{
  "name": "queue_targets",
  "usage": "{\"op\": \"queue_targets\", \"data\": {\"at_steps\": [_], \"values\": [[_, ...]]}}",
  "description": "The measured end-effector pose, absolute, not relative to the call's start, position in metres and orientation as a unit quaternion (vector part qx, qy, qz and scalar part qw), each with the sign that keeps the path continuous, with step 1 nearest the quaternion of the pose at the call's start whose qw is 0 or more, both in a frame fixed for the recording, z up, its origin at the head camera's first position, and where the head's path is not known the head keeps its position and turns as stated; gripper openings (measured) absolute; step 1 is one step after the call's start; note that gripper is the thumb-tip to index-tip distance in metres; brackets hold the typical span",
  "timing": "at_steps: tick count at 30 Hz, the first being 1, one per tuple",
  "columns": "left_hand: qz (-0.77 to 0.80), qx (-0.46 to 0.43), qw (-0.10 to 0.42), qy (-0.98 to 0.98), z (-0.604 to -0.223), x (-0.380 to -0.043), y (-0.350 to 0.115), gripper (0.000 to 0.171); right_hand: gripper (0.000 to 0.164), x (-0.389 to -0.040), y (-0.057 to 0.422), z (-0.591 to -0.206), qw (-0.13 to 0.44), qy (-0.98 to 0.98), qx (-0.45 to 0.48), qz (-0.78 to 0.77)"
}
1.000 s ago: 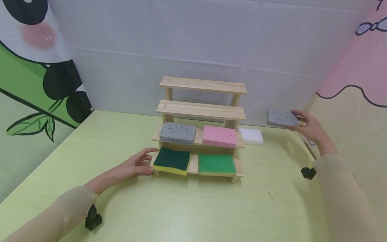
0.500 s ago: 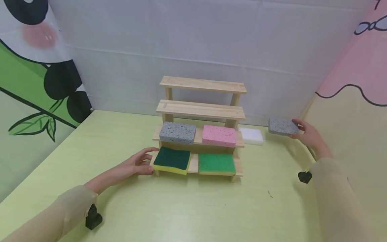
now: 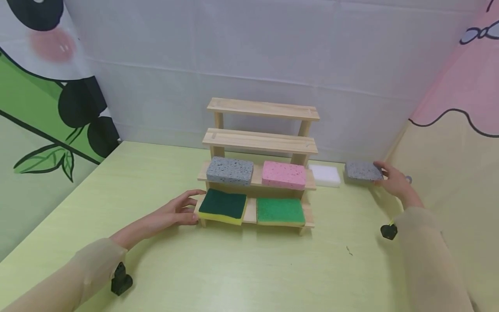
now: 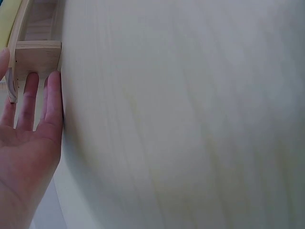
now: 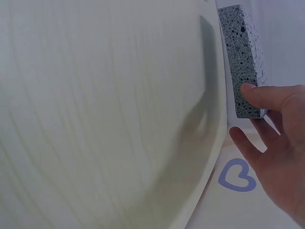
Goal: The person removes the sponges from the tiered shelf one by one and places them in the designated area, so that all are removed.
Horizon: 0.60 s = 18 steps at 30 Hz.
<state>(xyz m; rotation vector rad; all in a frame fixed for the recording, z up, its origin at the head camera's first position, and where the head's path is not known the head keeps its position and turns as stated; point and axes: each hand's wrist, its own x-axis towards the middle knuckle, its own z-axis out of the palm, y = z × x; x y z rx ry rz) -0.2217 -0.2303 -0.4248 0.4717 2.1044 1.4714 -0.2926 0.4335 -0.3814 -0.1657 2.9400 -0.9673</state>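
Observation:
At the right, my right hand [image 3: 394,181] pinches a grey pitted sponge [image 3: 363,171] by its right end. In the right wrist view the thumb lies on one face of that sponge [image 5: 240,57], and its shadow falls on the table apart from it. My left hand [image 3: 173,212] rests against the left end of a stepped wooden rack [image 3: 259,141], its straight fingers touching the wood [image 4: 38,57]. On the rack's lowest step lie a dark green and yellow sponge [image 3: 223,206] and a bright green one [image 3: 280,211]. One step up are another grey sponge [image 3: 230,170] and a pink sponge [image 3: 283,174].
A white sponge [image 3: 325,175] lies on the pale yellow table [image 3: 234,268], right of the rack. A white sheet [image 3: 265,47] hangs behind. Printed cloth [image 3: 460,173] borders the right side, and a printed green panel [image 3: 35,99] stands at the left.
My right hand has lowered the grey sponge toward the table, shifting slightly toward me. My left hand and the rack with its sponges stay in place.

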Motion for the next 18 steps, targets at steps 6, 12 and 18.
{"op": "queue_targets", "data": {"at_steps": [6, 12, 18], "values": [[0.545, 0.178, 0.262, 0.776, -0.424, -0.221, -0.23, 0.072, 0.07, -0.292, 0.44, -0.396, 0.008, 0.939, -0.077, -0.334], [0.546, 0.176, 0.264, 0.775, -0.424, -0.221, -0.229, 0.072, 0.073, -0.293, 0.444, -0.404, 0.024, 0.938, -0.084, -0.335], [0.547, 0.172, 0.265, 0.775, -0.425, -0.221, -0.23, 0.072, 0.07, -0.292, 0.439, -0.404, 0.074, 0.951, -0.067, -0.292]]}}
